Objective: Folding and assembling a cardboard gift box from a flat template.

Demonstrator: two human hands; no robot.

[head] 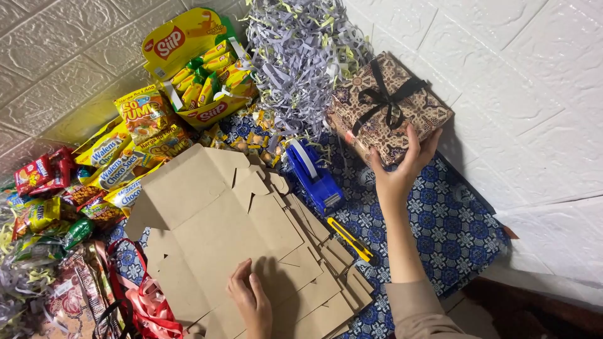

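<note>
My right hand (399,172) grips the near edge of a patterned brown gift box (389,107) tied with a black ribbon bow, held tilted near the white wall. My left hand (251,301) rests flat on a stack of unfolded brown cardboard box blanks (220,226) lying on a blue patterned mat (452,226). A blue tape dispenser (314,176) sits between the cardboard and the gift box. A yellow utility knife (352,240) lies by the cardboard's right edge.
Several snack packets (125,157) and an open yellow carton of wafers (201,69) crowd the far left. A heap of shredded grey and yellow paper (301,56) sits at the back. Red ribbon (147,301) lies at the near left.
</note>
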